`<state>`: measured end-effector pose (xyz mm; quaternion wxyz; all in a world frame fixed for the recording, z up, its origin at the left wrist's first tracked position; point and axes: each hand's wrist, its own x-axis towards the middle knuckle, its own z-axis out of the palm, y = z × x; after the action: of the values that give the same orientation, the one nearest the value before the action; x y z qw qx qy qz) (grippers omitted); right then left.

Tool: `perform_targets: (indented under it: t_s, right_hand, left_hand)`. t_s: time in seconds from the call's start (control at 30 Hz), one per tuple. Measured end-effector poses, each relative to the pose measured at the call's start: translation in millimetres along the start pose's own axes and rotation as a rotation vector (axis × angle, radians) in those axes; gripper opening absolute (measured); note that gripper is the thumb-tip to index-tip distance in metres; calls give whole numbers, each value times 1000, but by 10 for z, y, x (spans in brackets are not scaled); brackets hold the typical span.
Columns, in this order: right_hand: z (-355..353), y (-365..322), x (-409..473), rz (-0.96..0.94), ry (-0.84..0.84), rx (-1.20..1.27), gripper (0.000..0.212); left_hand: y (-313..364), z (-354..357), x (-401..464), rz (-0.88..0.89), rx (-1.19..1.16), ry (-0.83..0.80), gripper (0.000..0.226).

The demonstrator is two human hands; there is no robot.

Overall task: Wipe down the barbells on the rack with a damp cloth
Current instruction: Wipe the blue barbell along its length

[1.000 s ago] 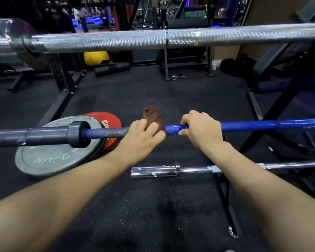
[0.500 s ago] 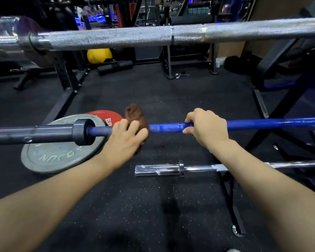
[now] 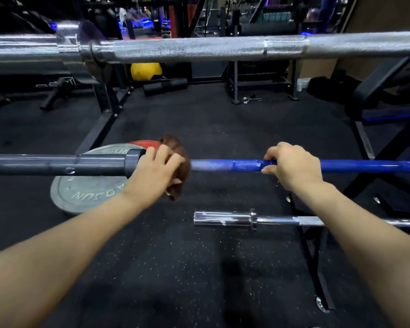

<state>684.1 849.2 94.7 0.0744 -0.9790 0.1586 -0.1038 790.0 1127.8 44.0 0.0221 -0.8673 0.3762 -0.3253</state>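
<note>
The blue barbell [image 3: 365, 165] lay level across the rack at about waist height, its grey sleeve [image 3: 57, 165] running off to the person's left. A brown cloth [image 3: 178, 162] was bunched round the shaft right beside the sleeve's collar [image 3: 134, 162], and the left hand [image 3: 155, 174] clutched that cloth against the bar, fingers curled over the top. The right hand [image 3: 294, 165] gripped the bare blue shaft further along, well apart from the left, thumb tucked beneath. Between them the paint looked pale and worn.

Above, closer to the head, a knurled silver barbell [image 3: 223, 49] crossed the whole view. Below and nearer the floor, a chrome barbell [image 3: 246, 218] rested on a black rack leg [image 3: 315, 263]. A grey weight plate [image 3: 88, 192] lay flat on the speckled black floor [image 3: 175, 268], with a red plate [image 3: 145, 143] peeking out behind it. Farther back sat a yellow ball [image 3: 146, 71] and a black foam roller [image 3: 165, 86].
</note>
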Motion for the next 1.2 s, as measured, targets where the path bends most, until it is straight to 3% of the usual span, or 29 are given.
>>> perform_targets:
  t_s: [0.07,0.13,0.27,0.4,0.5,0.63,0.77,0.9,1.07,1.2]
  right_hand:
    - [7,-14,-3,-7,2,-5,21]
    - [11,-26,-6,-15,0,-14,21]
    - [17,-16,-3,-6,4,4,21]
    - [11,35,4,-3,13,26,21]
    - [17,42,5,-6,20,31,21]
    - [36,22,-2,-20,26,16,23]
    - [31,23,-9,-25,29,21,23]
    - [16,44,2,-14,17,41,21]
    - [31,23,-18,0,20,44,21]
    - [63,4,-36,-4,37,35,22]
  left_hand:
    - [167,-18,35,-139,46,-10,58]
    - [546,13,153,-168,96,28,60]
    - [1080,11,480,-17,46,129,55]
    - [567,16,295,156,-123,104,51]
    - [80,19,49,7,-170,120,61]
    - [463,59,63,-247,-1,86,54]
    - [963,62,337,-86,73,124,42]
    - [697,94,333,101,-52,158,44]
    - [91,43,-60,-146,-97,116,68]
    - [468,15,-5,-397,48,83,58]
